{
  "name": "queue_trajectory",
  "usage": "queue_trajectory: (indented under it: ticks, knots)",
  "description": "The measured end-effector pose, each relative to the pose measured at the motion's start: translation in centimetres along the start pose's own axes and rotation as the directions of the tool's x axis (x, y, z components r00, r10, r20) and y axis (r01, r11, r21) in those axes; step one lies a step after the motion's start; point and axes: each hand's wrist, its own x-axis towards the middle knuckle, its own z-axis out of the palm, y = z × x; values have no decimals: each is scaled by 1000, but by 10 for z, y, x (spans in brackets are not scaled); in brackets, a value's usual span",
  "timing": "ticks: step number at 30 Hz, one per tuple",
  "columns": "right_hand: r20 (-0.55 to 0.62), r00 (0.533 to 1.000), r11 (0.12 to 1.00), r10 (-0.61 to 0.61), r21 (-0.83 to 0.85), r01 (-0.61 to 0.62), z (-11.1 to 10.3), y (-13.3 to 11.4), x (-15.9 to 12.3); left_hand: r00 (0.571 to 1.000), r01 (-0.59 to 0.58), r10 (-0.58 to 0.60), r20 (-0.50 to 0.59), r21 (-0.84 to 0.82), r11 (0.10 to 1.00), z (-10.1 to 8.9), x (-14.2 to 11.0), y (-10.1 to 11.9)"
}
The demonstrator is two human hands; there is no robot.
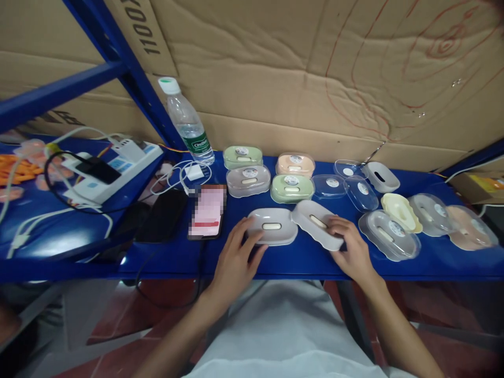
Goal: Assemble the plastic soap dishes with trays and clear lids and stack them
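Note:
My left hand (235,258) grips the left end of a grey soap dish (285,234), which lies flat on the blue shelf with a cream oval insert in its middle. My right hand (352,249) pinches the right end of a second grey soap dish (309,211), tilted, its left end meeting the first dish's corner. Neither dish has a lid on. Just behind them sit a green soap dish (280,196) and a lidded grey one (236,184). Right of my right hand lies another lidded grey soap dish (372,231).
Loose clear lids (328,190), a cream tray (413,223) and a peach soap dish (466,236) lie to the right. Leftward are a phone (205,210), a water bottle (185,118) and a power strip (106,181) with cables. Cardboard (255,68) stands behind.

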Motion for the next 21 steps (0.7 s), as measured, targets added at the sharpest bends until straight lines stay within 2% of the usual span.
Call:
queue_trajectory:
  ticks: [3,5,7,10,13,18,21]
  knots:
    - [-20,999,998,46,-40,-46,-8,-1,-19,998,37,-35,-45,37,999,1,0,-2]
    - [13,998,996,55,-67,-54,-12,-1,-28,998,41,-39,-47,44,998,2,0,-3]
    - [103,992,995,66,-85,-58,-16,-1,-32,998,46,-44,-41,49,998,2,0,-3]
    - [276,956,991,104,-113,-75,-22,-2,-33,998,50,-48,-28,66,997,1,2,-2]
    - [364,921,985,140,-142,-94,-28,-4,-31,999,48,-47,-14,119,992,-2,5,-1]
    - [388,909,981,155,-171,-94,-41,0,-19,999,28,-33,20,201,979,-8,7,0]
    - [304,934,963,189,-242,-116,-45,18,3,1000,15,-18,18,183,983,-8,5,-2]
